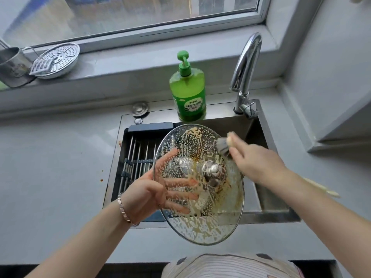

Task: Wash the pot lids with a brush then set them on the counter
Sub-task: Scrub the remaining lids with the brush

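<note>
Over the sink (pixel 271 216): lid (pixel 210 223) fills most of the opening.
Basin's left: rack (pixel 138 155) bars the way down.
Back rim: soap bottle (pixel 188 93) and faucet (pixel 246 77), a gap between.
Left counter (pixel 50 167): broad open room.

Soft window daylight, motion-blurred brush (pixel 222 146), fisheye edges
</note>
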`<state>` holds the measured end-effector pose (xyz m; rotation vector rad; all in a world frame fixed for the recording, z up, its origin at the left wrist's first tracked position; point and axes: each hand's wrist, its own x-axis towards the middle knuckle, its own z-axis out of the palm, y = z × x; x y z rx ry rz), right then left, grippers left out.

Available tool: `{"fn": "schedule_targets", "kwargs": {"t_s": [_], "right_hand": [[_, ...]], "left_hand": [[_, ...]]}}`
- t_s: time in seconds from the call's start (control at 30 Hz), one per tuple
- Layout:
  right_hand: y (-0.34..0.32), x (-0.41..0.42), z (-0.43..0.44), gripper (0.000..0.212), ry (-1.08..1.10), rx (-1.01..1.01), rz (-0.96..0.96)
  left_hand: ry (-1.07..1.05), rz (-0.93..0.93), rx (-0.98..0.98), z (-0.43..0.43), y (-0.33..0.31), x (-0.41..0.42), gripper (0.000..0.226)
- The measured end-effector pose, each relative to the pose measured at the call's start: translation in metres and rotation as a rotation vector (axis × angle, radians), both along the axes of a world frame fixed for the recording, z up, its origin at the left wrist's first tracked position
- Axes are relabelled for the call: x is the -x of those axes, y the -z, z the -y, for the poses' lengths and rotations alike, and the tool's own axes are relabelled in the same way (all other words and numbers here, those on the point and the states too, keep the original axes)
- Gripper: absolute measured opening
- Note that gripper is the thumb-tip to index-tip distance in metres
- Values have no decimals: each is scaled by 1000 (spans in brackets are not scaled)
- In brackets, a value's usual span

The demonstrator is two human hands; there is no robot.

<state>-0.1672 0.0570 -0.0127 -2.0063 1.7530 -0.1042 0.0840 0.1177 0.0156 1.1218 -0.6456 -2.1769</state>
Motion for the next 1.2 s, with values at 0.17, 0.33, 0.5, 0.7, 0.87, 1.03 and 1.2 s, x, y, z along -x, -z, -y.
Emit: {"fn": "schedule_targets", "kwargs": {"t_s": [0.17, 0.33, 0.5, 0.7, 0.87, 1.03, 1.2], "right_hand": [[-10, -34, -30, 46, -340, 160, 148], [-3, -19, 11, 47, -4, 19, 198], [-26, -46, 3, 52, -256, 158, 218], [-9, -23, 31, 53, 210, -129, 412], [-22, -21, 37, 66, 701, -665, 1050], [-20, -5, 39, 40, 715, -701, 949], [20, 5, 20, 12, 862, -741, 819]], "left_hand": [[18, 123, 21, -1, -1, 6, 99], [59, 151, 4, -2, -5, 9, 100], [75, 224, 12, 2, -6, 13, 102], [101, 331, 124, 7, -16, 17, 99], [328, 660, 352, 25, -25, 36, 89], [943, 1168, 676, 32, -26, 73, 91], [1212, 1340, 769, 30, -15, 86, 94]]}}
